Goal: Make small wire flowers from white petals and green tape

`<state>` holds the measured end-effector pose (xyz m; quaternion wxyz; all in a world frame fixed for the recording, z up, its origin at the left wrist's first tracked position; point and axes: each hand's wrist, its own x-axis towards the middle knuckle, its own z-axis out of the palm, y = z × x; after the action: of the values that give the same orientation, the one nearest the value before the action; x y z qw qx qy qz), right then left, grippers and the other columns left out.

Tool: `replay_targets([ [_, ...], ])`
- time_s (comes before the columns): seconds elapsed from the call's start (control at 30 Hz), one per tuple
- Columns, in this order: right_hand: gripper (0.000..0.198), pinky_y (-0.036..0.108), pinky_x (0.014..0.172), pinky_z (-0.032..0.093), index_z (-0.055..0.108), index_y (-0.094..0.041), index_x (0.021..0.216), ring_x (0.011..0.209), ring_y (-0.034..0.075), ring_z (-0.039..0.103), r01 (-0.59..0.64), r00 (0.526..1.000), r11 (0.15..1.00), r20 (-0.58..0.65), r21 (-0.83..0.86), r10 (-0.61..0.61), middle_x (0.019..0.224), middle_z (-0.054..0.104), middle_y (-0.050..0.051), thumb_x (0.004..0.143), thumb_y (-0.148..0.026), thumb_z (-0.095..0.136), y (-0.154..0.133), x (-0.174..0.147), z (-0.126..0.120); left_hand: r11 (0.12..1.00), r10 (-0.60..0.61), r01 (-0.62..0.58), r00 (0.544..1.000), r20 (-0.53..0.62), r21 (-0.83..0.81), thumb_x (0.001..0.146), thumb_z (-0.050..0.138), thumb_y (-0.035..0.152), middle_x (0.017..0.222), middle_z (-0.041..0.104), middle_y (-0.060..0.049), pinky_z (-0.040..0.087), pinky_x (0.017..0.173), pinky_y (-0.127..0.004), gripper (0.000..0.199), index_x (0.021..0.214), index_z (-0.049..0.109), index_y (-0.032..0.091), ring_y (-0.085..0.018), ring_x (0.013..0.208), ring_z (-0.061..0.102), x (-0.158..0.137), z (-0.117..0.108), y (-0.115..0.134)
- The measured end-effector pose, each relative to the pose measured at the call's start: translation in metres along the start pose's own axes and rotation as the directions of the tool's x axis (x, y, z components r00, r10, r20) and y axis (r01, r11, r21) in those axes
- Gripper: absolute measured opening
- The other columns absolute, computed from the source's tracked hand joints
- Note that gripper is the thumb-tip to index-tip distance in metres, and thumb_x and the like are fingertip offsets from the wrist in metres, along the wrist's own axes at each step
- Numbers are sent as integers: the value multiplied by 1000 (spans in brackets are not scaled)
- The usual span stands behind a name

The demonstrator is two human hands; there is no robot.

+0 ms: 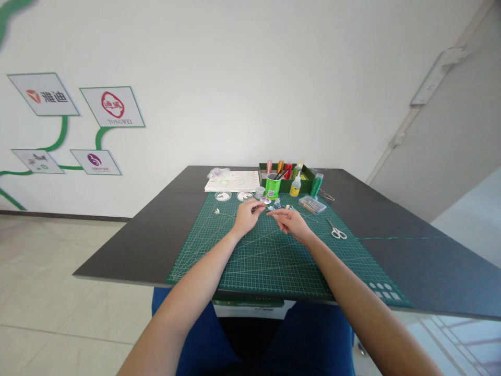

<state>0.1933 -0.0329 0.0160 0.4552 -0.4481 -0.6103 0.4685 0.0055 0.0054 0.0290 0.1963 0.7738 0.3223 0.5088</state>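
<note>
L hand (248, 216) fingers bunched, R hand (291, 221) index extended; can't tell if either grips anything. Small shiny purple piece (266, 200) just beyond L fingertips. Bright-green cylindrical can (273, 189) w/ dark-handled tools (281, 174); dark-green rect. box (286, 186) w/ coloured rolls (280, 166); round clear dishes (223, 200) w/ white bits (223, 196).

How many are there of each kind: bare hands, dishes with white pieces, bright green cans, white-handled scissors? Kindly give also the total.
Bare hands: 2
Shallow round dishes with white pieces: 2
Bright green cylindrical can: 1
White-handled metal scissors: 1
Total: 6
</note>
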Motion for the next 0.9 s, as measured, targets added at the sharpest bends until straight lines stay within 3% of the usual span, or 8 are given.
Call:
replay_targets([
  [0.4, 40, 20, 37, 29, 72, -11, 103, 34, 7, 39, 21, 1000, 993, -11, -119, -22, 45, 51, -5, 80, -44, 63, -8, -3, 2, 991, -88, 86, 996, -11, -98, 82, 65, 12, 86, 72, -5, 49, 71, -28, 14, 89, 76, 17, -15, 72, 61, 5, 1, 1],
  [0.67, 38, 21, 37, 34, 72, -13, 104, 34, 9, 42, 21, 998, 961, 60, -277, -4, 44, 51, -5, 83, -43, 60, -19, 8, 7, 994, -55, 64, 995, 87, -94, 82, 67, 15, 81, 71, -4, 49, 71, -28, 11, 88, 75, 17, -15, 71, 61, 11, -21, -10],
  [0.9, 33, 23, 43, 37, 73, -14, 107, 40, 11, 46, 174, 981, 915, 146, -364, -128, 46, 51, -2, 92, -36, 53, -14, 6, 14, 988, -128, 131, 991, 47, -77, 84, 65, 20, 81, 70, -4, 49, 67, -28, 10, 88, 75, 17, -14, 67, 60, 7, -31, -22],
])
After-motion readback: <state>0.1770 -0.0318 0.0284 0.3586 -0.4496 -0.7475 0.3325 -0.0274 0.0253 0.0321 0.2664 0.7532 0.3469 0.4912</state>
